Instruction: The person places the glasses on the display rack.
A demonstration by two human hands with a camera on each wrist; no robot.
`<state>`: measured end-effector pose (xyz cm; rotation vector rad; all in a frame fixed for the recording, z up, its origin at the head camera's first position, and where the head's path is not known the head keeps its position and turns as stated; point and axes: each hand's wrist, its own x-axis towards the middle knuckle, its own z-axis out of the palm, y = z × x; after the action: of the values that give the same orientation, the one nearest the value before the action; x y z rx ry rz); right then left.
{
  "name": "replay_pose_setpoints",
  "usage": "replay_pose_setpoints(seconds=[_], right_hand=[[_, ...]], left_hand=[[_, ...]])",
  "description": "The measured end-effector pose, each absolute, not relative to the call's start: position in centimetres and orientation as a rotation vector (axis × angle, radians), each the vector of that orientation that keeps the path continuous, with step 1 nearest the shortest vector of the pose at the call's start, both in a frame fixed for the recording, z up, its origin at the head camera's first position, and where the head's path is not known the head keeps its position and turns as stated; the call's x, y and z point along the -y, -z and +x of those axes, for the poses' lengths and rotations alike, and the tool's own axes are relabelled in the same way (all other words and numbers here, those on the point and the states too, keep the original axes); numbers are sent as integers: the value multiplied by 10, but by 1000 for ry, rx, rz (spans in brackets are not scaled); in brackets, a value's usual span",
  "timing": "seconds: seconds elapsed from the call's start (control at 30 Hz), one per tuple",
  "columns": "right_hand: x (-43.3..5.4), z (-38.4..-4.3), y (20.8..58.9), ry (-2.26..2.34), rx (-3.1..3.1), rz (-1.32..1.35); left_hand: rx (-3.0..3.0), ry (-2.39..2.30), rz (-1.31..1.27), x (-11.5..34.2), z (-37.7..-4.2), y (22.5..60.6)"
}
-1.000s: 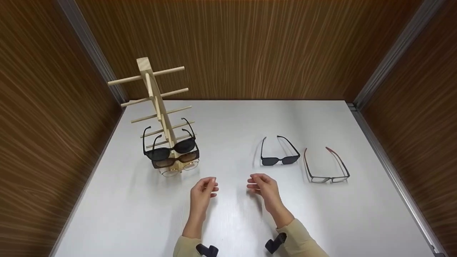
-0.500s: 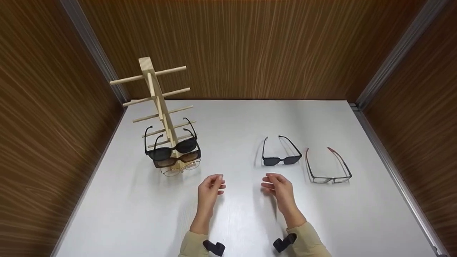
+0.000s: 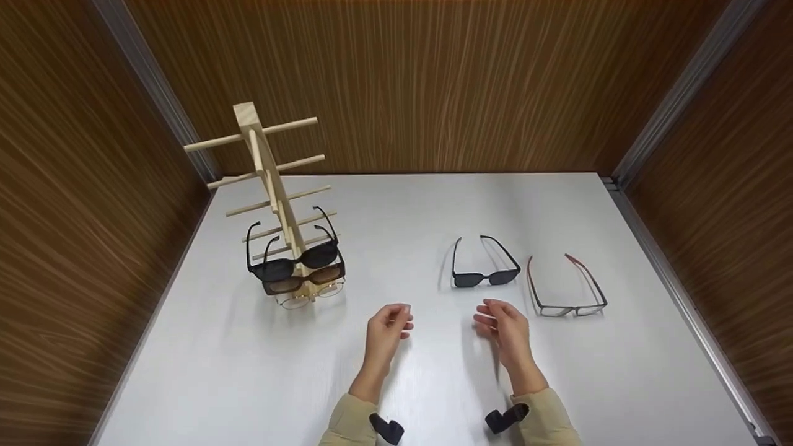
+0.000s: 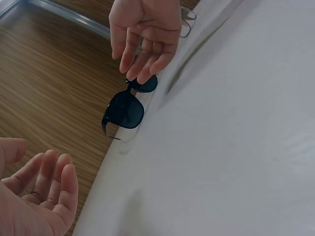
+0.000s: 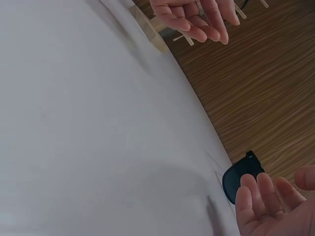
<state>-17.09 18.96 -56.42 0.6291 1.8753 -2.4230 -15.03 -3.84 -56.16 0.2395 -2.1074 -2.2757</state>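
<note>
My left hand [image 3: 385,337] hovers over the white table with loosely bent fingers and nothing in them. To its right my right hand [image 3: 507,331] is also free of any object, its fingers relaxed. Just beyond the right hand lie black sunglasses [image 3: 486,279] with their temples unfolded, and in the left wrist view these sunglasses [image 4: 125,109] show past the fingers. Clear-lens eyeglasses [image 3: 571,310] with reddish temple ends rest further right. On the left, a wooden display rack [image 3: 263,167] bears black sunglasses [image 3: 276,269], brown-tinted sunglasses [image 3: 286,285] and thin gold-rimmed glasses [image 3: 294,303] on its lower part.
The upper pegs [image 3: 290,126] of the rack stick out to both sides. Wood-grain panels [image 3: 433,87] wall in the white table [image 3: 396,217] at the back and both sides. A metal strip [image 3: 681,297] runs along the right edge.
Both hands have drifted to the right above the table, the right one coming closer to the eyeglasses. Rack and glasses stay where they were, with only a slight camera shift.
</note>
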Motion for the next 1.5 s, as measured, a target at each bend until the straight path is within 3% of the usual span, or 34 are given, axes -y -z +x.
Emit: replay_pose_setpoints(seconds=[0.33,1.13,1.5], right_hand=[[-218,-176,555,2435,-1933,691],[-239,-194,554,2474,-1981,627],[-243,-207,559,2471,-1870,603]], left_hand=[[2113,2295,183,17,-159,562],[2043,2475,355,-27,-181,559],[2075,2451,266,-38,-197,569]])
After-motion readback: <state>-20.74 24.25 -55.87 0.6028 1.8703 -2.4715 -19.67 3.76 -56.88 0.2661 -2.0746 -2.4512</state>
